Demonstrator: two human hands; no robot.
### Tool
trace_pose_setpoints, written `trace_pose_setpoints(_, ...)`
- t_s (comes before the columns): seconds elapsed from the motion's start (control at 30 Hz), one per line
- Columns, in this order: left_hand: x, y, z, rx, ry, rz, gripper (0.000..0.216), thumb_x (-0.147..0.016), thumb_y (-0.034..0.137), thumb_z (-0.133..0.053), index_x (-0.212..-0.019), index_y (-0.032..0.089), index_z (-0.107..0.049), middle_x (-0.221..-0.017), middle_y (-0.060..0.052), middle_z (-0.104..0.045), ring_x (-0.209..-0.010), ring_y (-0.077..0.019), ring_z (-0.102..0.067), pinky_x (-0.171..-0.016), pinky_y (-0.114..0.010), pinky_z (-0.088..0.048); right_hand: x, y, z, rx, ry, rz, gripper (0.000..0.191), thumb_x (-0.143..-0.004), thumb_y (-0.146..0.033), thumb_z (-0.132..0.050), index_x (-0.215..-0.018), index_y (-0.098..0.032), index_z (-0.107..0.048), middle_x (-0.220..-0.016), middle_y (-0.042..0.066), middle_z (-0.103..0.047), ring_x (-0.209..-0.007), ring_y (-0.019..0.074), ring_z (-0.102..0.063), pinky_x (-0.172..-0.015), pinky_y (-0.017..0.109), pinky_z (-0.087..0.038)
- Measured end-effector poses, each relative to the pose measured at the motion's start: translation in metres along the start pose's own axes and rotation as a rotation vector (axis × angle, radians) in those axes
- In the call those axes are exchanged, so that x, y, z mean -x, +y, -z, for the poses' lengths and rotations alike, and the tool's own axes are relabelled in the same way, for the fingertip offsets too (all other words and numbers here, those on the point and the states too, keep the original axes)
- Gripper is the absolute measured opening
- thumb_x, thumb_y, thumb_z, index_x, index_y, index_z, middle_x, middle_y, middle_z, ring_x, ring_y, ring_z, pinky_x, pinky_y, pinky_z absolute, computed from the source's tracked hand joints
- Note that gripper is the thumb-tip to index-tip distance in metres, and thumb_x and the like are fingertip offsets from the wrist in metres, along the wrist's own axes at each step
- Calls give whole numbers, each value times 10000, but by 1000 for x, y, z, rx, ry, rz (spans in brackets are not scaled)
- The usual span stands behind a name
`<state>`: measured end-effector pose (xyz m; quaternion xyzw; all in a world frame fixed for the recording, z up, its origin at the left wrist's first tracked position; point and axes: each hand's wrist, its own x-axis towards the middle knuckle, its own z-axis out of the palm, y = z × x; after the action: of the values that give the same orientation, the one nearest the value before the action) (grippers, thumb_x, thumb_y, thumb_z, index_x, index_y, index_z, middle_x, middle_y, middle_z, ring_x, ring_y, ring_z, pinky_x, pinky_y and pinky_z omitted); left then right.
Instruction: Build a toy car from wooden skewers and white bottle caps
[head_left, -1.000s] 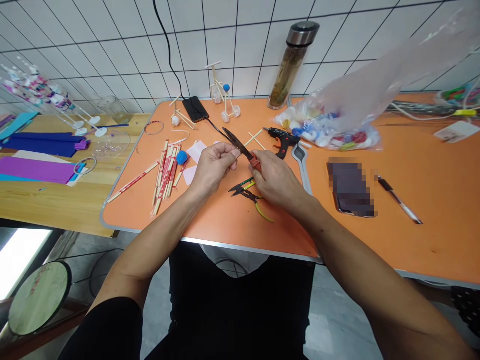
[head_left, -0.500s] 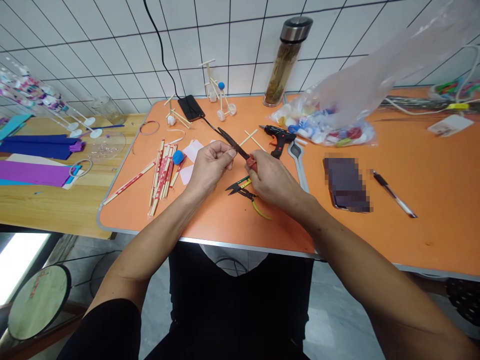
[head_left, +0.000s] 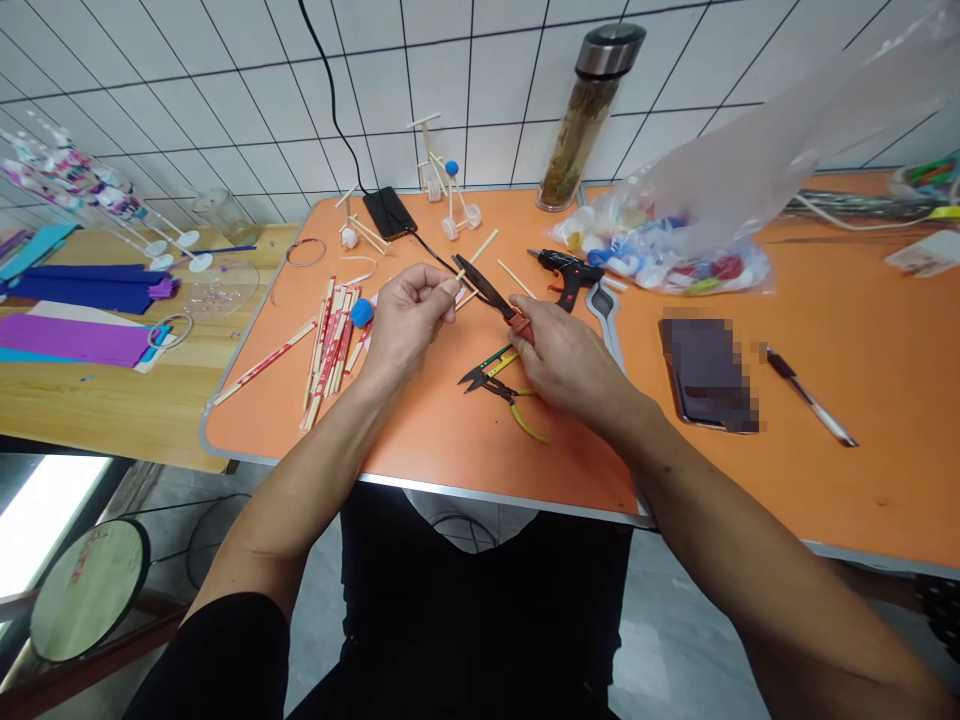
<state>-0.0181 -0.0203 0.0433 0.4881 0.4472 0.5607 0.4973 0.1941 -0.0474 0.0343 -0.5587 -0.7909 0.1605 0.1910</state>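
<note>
A thin pale wooden stick (head_left: 484, 247) is pinched between the thumb and fingers of my left hand (head_left: 412, 315). My right hand (head_left: 562, 350) is closed on the reddish handle of a dark-bladed cutting tool (head_left: 484, 285); its exact kind is partly hidden by my fingers. The blade crosses the stick close to my left fingertips; whether they touch I cannot tell. Other short sticks (head_left: 517, 280) lie behind the blade. Below my hands rest yellow-handled snips (head_left: 506, 390). Left of my left hand is a bundle of chopsticks in red-printed wrappers (head_left: 330, 345) with a blue pompom (head_left: 361, 313).
A black glue gun (head_left: 566, 272) lies on the orange table (head_left: 420, 440) beside a grey tool (head_left: 602, 310). Farther back stand stick figures with a blue ball (head_left: 451, 168) and a tall bottle (head_left: 589, 120). A plastic bag (head_left: 675, 240), phone (head_left: 709, 375) and pen (head_left: 810, 395) are rightward.
A pale stick now shows in my left fingers, angled up past the blade. My right hand and the cutting tool have shifted slightly right, and the view has moved a little.
</note>
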Motion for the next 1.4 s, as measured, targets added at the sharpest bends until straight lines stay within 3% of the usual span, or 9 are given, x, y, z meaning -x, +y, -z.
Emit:
trace_pose_setpoints(0.1, -2, 1, 5, 5, -8, -13, 190, -917, 264, -836, -830, 209, -677, -567, 53, -590, -417, -64, -300, -443, -246, -180, 2, 1, 0, 70, 21, 11, 517, -1113, -244, -492, -1584, -78, -623, -1490, 287, -717, -1292, 429, -718, -1023, 518, -582)
trace_pose_setpoints(0.3, -3, 3, 8, 15, -30, -41, 218, -919, 292, -858, -833, 215, -673, -583, 52, -592, -426, -67, -320, -444, -243, -204, 3, -1, 1, 157, 18, 7, 569, -1115, -223, -471, -1654, -83, -583, -1475, 275, -730, -1316, 436, -717, -1052, 541, -589)
trace_pose_setpoints(0.6, -6, 2, 12, 0, -40, -40, 272, -883, 357, -894, -836, 228, -658, -580, 60, -582, -429, -71, -327, -436, -242, -203, 4, -2, 4, 172, -1, -10, 530, -1099, -196, -479, -1604, -139, -630, -1455, 241, -761, -1223, 406, -745, -944, 473, -568)
trace_pose_setpoints(0.77, -5, 2, 11, -33, -25, -25, 267, -882, 378, -894, -848, 234, -672, -587, 54, -586, -445, -78, -344, -444, -249, -191, 3, -6, 8, 116, -47, -22, 392, -1105, -190, -463, -1433, -170, -676, -1281, 197, -779, -1109, 358, -731, -863, 415, -515)
trace_pose_setpoints(1.0, -5, 1, 8, -69, -8, 20, 242, -854, 340, -869, -815, 234, -655, -564, 49, -585, -443, -80, -348, -451, -247, -183, 9, -5, -6, 320, 70, -5, 548, -1089, -133, -381, -1597, -79, -577, -1259, 265, -728, -1085, 387, -695, -867, 451, -533)
trace_pose_setpoints(1.13, -6, -1, 7, -67, 12, 32, 184, -851, 275, -814, -798, 229, -644, -549, 47, -590, -438, -79, -366, -452, -231, -195, 11, -10, -10, 410, 128, 1, 533, -1079, -100, -349, -1541, -65, -613, -1182, 265, -723, -1023, 366, -682, -859, 446, -554)
trace_pose_setpoints(1.4, -10, -6, 10, -114, 43, -17, 144, -865, 224, -766, -784, 225, -646, -548, 44, -601, -438, -84, -398, -462, -226, -242, 12, -19, -11, 422, 94, -40, 511, -1107, -89, -314, -1498, -62, -642, -1196, 285, -714, -1039, 384, -698, -828, 449, -545)
